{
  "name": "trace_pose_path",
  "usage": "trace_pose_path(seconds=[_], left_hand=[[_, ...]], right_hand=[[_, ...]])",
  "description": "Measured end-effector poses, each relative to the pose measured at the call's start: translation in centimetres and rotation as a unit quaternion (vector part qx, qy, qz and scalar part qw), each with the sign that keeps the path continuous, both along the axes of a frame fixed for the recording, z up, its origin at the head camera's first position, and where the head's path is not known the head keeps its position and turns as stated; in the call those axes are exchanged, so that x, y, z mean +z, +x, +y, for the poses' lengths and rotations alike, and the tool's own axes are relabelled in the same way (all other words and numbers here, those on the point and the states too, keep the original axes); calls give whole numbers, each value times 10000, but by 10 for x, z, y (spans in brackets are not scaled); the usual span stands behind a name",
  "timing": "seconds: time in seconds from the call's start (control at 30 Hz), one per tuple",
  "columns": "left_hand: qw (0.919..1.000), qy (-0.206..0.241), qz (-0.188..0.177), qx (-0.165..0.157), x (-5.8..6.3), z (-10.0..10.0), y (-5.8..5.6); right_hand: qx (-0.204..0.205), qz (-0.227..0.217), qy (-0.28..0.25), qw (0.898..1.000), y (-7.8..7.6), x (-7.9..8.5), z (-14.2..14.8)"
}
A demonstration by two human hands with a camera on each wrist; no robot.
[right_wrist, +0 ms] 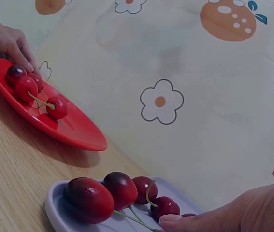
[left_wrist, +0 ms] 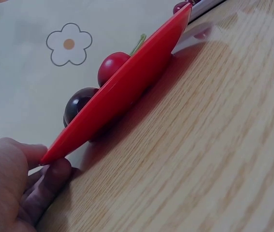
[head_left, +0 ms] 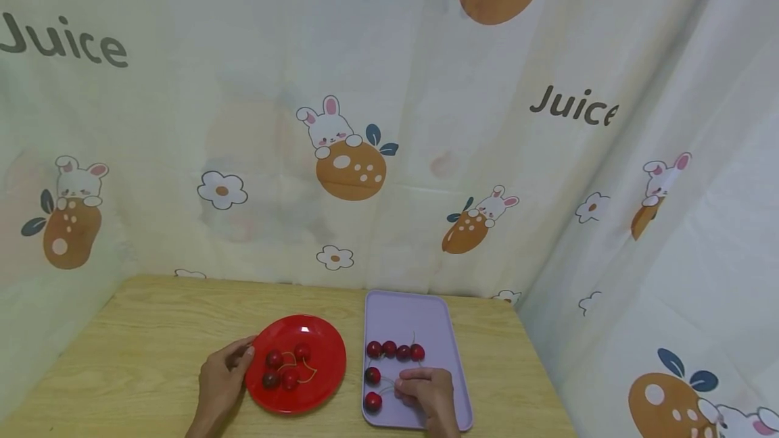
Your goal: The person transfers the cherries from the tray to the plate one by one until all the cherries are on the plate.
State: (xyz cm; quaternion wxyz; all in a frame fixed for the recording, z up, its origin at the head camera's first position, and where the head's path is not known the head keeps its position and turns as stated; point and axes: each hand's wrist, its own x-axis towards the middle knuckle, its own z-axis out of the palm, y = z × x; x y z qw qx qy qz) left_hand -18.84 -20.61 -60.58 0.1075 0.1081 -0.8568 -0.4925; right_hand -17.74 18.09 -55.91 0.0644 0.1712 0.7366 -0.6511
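**On the wooden table: hands at plate and tray**

Left of the lilac tray (head_left: 438, 316) we find the red plate (head_left: 322, 370) with four cherries (head_left: 285, 367). Our left hand (head_left: 222, 377) pinches its outer rim, thumb above, fingers beneath. On the tray lie six cherries (head_left: 394, 350); our right hand (head_left: 429, 391) rests beside them, fingertips curled at a stem.
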Motion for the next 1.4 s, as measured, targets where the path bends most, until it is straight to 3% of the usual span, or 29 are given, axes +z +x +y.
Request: trace_pose_path(seconds=[0.43, 1.03, 1.4], left_hand=[[10000, 71, -39, -8, 1, 1, 0], [9999, 67, -63, -65, -1, 0, -1], [9999, 64, 48, -80, -1, -1, 0]], right_hand=[[-216, 233, -148, 9994, 2, 1, -8], [-545, -250, -793, 9950, -1, 0, -13], [-495, -30, -1020, 9935, 1, -2, -14]])
